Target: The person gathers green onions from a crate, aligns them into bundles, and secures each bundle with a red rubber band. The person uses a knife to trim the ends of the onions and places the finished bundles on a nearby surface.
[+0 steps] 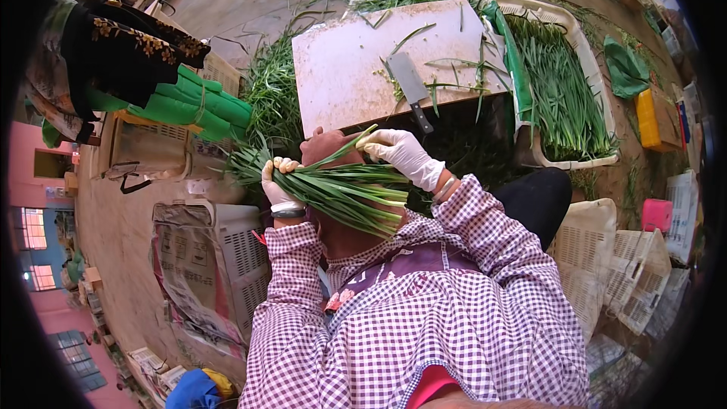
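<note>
Stained flat board [344,68], slender leaves [337,191] — bunched in thin-gloved left hand [279,184]

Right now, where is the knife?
Just right of centre in the head view, the knife lies on the pale board, beyond the gloved right hand.

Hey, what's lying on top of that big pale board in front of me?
On the board lie a knife, its handle past the near edge, some loose green leaves and small scraps. Whatever is directly beneath the blade is covered.

Blurred print [195,246] on sack [180,280], no readable text
</note>
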### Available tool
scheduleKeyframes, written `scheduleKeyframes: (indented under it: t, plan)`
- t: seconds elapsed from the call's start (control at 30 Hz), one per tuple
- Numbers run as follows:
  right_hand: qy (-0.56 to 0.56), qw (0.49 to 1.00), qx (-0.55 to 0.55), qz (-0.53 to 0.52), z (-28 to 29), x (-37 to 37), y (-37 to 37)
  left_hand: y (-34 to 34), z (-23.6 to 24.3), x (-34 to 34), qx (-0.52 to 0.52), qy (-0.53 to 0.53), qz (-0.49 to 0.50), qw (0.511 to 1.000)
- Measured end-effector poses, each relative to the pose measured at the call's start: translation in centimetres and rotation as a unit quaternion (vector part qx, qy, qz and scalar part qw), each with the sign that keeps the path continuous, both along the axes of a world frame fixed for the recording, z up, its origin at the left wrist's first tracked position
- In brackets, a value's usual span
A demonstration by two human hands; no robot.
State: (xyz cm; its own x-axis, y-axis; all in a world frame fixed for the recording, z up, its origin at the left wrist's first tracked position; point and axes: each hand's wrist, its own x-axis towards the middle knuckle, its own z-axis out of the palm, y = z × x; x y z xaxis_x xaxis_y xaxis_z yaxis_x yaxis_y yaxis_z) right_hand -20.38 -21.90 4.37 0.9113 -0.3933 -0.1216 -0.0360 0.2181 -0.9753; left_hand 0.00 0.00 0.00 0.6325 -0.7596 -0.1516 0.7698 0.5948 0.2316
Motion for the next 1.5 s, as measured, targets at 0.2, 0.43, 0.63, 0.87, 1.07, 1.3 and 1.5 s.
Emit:
scheduleKeyframes:
  t: [0.2,0.43,0.63,0.87,1.07,1.3,1.5]
  plan:
    - [0.087,0.994,-0.069,0.023,-1.0,-4.7,-4.5,-0.7,0.9,-0.7,0.002,0.001,0.060,0.998]
    - [0.267,0.798,-0.517,-0.157,-4.2,-12.7,-8.2,0.0,-1.3,0.8,-0.076,-0.014,-0.011,0.997]
    - [0.030,0.967,-0.251,-0.040,0.6,-6.0,0.4,-0.5,-0.3,0.2,-0.055,-0.045,-0.050,0.996]
    - [0.007,0.964,-0.256,-0.072,0.4,-3.9,2.3,-0.3,0.1,0.4,-0.049,-0.057,-0.054,0.996]
    - [0.047,0.899,-0.423,-0.100,-0.5,-4.3,3.2,-0.4,0.0,0.3,-0.031,-0.061,-0.046,0.997]
    - [0.083,0.964,-0.221,-0.123,-1.9,-5.4,2.8,-0.1,-0.9,0.6,-0.047,-0.069,-0.053,0.995]
    - [0.100,0.985,-0.058,-0.131,-1.8,-6.4,2.5,-0.2,-1.1,0.6,-0.049,-0.061,-0.044,0.996]
